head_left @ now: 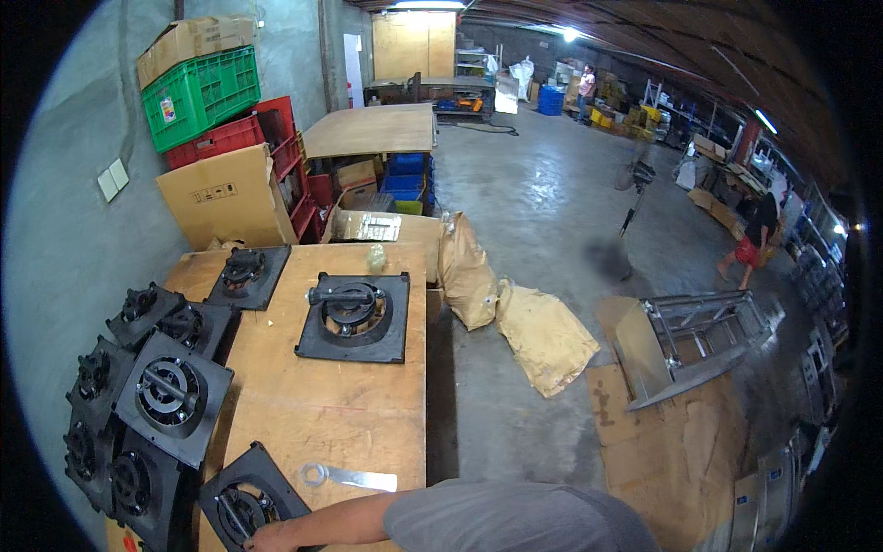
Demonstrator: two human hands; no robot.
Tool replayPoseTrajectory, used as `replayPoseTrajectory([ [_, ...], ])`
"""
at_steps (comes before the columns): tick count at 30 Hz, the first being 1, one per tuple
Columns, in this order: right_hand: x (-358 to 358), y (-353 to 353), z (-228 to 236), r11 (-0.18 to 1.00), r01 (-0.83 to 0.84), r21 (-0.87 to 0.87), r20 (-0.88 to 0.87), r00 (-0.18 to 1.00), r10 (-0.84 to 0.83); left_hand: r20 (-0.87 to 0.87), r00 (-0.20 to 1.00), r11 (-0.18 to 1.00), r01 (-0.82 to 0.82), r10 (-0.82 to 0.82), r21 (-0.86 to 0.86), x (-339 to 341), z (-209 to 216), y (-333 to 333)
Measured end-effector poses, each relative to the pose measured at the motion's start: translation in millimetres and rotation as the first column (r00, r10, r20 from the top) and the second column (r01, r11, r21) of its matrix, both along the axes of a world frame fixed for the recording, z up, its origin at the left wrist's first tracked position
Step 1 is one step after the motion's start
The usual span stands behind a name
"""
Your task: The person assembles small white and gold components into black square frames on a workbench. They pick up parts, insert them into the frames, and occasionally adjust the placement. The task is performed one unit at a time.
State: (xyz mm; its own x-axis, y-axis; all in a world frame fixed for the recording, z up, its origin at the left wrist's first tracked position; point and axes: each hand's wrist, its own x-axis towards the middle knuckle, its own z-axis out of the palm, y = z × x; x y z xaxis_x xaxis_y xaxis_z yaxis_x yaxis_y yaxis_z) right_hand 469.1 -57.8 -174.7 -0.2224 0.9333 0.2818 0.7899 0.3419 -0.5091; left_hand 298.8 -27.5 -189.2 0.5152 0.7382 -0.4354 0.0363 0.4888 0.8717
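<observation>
My right arm, in a grey sleeve, reaches left along the bottom edge. At its end my right hand (269,537) is closed on the tube of a black square burner unit (267,478) near the table's front corner. Its fingertips are partly hidden at the picture's edge. Just beyond the forearm lies a flat metal ring wrench (363,479). Another burner unit (395,317) lies by itself farther up the wooden table (322,405), with its tube across the ring. Several more are piled on the left, one burner unit (175,397) tilted on top. My left hand is out of view.
Green (202,97) and red crates (216,140) stand behind the table with a cardboard sheet (225,198). Brown sacks (544,336) lie on the floor to the right. Beyond them a metal frame (704,340) rests on cardboard. A person (760,230) walks at far right.
</observation>
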Motion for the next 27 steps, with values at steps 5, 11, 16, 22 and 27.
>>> replayPoseTrajectory([
  [5, -13.5, -13.3, 21.7, 0.996, 0.030, -0.085, -0.097, 0.995, -0.038, -0.452, 0.892, 0.588, 0.361, 0.010, 0.724, -21.7, -8.3, 1.1],
  [11, -5.0, -23.4, 44.8, 0.965, 0.006, -0.261, -0.149, 0.988, -0.047, -0.249, 0.962, 0.857, 0.034, 0.111, 0.514, -19.3, -39.0, 3.8],
  [16, 0.1, -32.6, 40.7, 0.969, 0.088, -0.232, -0.033, 0.995, -0.098, 0.163, 0.986, 0.935, 0.036, 0.023, -0.352, -3.9, 6.6, -4.5],
  [22, -4.0, -32.4, 54.7, 0.973, 0.054, -0.225, -0.040, 0.997, -0.065, -0.288, 0.952, 0.911, 0.024, 0.105, 0.411, -1.3, 29.9, -18.6],
  [27, -1.1, -31.5, 46.6, 0.986, 0.052, -0.157, -0.067, 0.996, -0.063, -0.361, 0.890, 0.737, 0.044, 0.277, 0.674, 4.0, 37.0, -34.7],
])
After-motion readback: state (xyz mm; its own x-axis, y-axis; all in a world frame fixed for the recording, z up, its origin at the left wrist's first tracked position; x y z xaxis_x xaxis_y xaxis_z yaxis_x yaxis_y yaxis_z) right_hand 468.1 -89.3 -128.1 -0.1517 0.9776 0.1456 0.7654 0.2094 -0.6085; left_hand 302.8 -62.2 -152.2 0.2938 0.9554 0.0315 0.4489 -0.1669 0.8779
